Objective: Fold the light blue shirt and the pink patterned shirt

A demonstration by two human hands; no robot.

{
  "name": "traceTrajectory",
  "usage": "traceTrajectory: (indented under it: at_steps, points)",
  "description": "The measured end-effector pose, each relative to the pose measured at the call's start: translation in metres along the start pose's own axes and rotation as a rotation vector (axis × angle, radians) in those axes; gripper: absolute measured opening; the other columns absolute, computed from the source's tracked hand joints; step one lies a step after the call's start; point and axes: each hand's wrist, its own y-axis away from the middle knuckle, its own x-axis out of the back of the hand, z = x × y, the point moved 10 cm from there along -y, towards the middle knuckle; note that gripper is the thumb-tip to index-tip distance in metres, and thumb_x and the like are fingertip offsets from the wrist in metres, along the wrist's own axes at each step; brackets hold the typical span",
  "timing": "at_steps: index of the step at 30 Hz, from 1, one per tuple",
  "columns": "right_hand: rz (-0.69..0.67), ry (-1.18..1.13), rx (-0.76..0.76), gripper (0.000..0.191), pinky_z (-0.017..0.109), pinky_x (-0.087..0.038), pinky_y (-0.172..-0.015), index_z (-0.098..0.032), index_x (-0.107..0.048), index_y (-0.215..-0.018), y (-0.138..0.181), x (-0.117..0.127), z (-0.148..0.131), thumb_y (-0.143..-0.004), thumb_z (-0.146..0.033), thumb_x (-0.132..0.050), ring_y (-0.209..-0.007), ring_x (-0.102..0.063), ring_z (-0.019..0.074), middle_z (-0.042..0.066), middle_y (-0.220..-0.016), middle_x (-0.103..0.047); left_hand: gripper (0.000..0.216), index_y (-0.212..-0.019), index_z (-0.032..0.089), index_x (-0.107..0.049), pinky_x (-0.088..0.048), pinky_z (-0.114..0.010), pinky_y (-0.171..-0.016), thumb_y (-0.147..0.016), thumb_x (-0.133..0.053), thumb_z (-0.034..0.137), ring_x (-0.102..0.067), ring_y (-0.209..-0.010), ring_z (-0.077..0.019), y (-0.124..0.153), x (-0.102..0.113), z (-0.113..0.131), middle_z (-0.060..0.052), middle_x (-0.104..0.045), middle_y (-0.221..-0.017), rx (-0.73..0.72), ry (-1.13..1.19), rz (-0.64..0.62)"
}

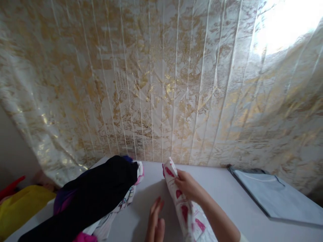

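Note:
My right hand (187, 185) grips the upper part of a white cloth garment with dark pink patches (185, 212). The garment is partly raised and folded over; its lower end runs out of view at the bottom edge, so I cannot tell its kind. Just left of it, my left hand (155, 222) is held above the table with its fingers stretched out, apart from the garment and holding nothing.
On the left lies a heap of clothes topped by a black garment (101, 191). Folded grey-blue clothing (280, 195) rests on the white table (214, 178) at right. A yellow cloth (25, 203) sits far left. Behind hangs a shiny gold-patterned curtain (161, 84).

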Motion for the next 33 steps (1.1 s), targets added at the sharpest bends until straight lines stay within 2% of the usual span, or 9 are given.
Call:
traceTrajectory:
  at_steps: [2, 6, 8, 11, 13, 15, 23, 29, 33]
  points:
    - [0.074, -0.471, -0.084, 0.023, 0.024, -0.046, -0.061, -0.016, -0.063, -0.088, 0.01, 0.038, 0.008, -0.072, -0.021, -0.047, -0.07, -0.063, 0.0181, 0.003, -0.077, -0.069, 0.053, -0.136, 0.019, -0.048, -0.028, -0.032, -0.114, -0.1, -0.021, 0.046, -0.032, -0.14, -0.0193, -0.012, 0.015, 0.014, -0.006, -0.037, -0.151, -0.018, -0.006, 0.066]
    - [0.18, -0.67, -0.164, 0.029, 0.026, -0.048, -0.06, -0.018, -0.062, -0.089, 0.036, 0.077, 0.047, -0.069, -0.036, -0.053, -0.063, -0.061, 0.0169, 0.001, -0.072, -0.065, 0.048, -0.143, 0.027, -0.039, -0.019, -0.039, -0.117, -0.099, -0.029, 0.042, -0.019, -0.144, -0.0197, -0.037, 0.026, 0.037, -0.002, -0.023, -0.157, -0.158, -0.228, 0.068]
    - [0.209, -0.667, -0.244, 0.035, 0.026, -0.049, -0.06, -0.019, -0.061, -0.096, 0.05, 0.072, 0.09, -0.066, -0.034, -0.054, -0.065, -0.063, 0.0174, 0.001, -0.075, -0.066, 0.046, -0.144, 0.029, -0.039, -0.02, -0.048, -0.116, -0.098, -0.033, 0.035, -0.019, -0.144, -0.0232, -0.048, 0.021, 0.031, -0.004, -0.02, -0.158, -0.197, -0.424, -0.006]
    - [0.28, -0.386, -0.539, 0.045, 0.026, -0.046, -0.047, -0.02, -0.059, -0.106, 0.079, 0.05, 0.182, -0.062, -0.029, -0.051, -0.057, -0.061, 0.0177, 0.002, -0.076, -0.065, 0.05, -0.139, 0.028, -0.047, -0.027, -0.056, -0.11, -0.089, -0.045, 0.022, -0.02, -0.143, -0.0296, -0.051, 0.005, 0.001, -0.007, -0.023, -0.157, -0.174, -0.709, -0.178]
    - [0.303, -0.259, -0.537, 0.046, 0.027, -0.048, -0.05, -0.021, -0.057, -0.111, 0.088, 0.038, 0.22, -0.066, -0.027, -0.05, -0.057, -0.062, 0.0161, 0.004, -0.084, -0.067, 0.056, -0.137, 0.027, -0.05, -0.03, -0.055, -0.108, -0.083, -0.049, 0.015, -0.021, -0.143, -0.0314, -0.046, -0.007, -0.017, -0.008, -0.024, -0.157, -0.162, -0.844, -0.265]
    - [0.323, -0.193, -0.465, 0.045, 0.029, -0.05, -0.056, -0.021, -0.056, -0.114, 0.087, 0.031, 0.238, -0.069, -0.027, -0.049, -0.06, -0.064, 0.0161, 0.005, -0.088, -0.069, 0.059, -0.139, 0.027, -0.048, -0.031, -0.053, -0.108, -0.081, -0.051, 0.014, -0.022, -0.143, -0.031, -0.038, -0.021, -0.021, -0.007, -0.023, -0.157, -0.221, -0.911, -0.327]
    - [0.399, -0.111, -0.345, 0.052, 0.029, -0.051, -0.075, -0.018, -0.056, -0.118, 0.046, 0.036, 0.245, -0.066, -0.022, -0.057, -0.077, -0.065, 0.017, 0.009, -0.107, -0.066, 0.064, -0.148, 0.022, -0.032, -0.036, -0.04, -0.106, -0.09, -0.054, 0.036, -0.036, -0.138, -0.0275, -0.016, -0.083, -0.002, -0.008, -0.031, -0.152, -0.576, -0.898, -0.578]
    - [0.389, -0.065, -0.273, 0.035, 0.028, -0.048, -0.063, -0.019, -0.064, -0.101, 0.03, 0.038, 0.239, -0.066, -0.023, -0.056, -0.061, -0.058, 0.0159, -0.001, -0.074, -0.059, 0.07, -0.15, 0.025, -0.027, -0.034, -0.04, -0.106, -0.088, -0.057, 0.038, -0.035, -0.138, -0.0302, -0.011, -0.083, -0.027, -0.007, -0.026, -0.153, -0.577, -0.941, -0.585]
    - [0.387, -0.02, -0.15, 0.026, 0.032, -0.047, -0.074, -0.021, -0.065, -0.096, 0.026, 0.047, 0.207, -0.075, -0.026, -0.051, -0.077, -0.059, 0.0203, 0.003, -0.081, -0.059, 0.076, -0.15, 0.027, -0.027, -0.034, -0.039, -0.106, -0.084, -0.062, 0.039, -0.036, -0.137, -0.0315, -0.008, -0.078, -0.034, -0.007, -0.027, -0.153, -0.559, -0.942, -0.561]
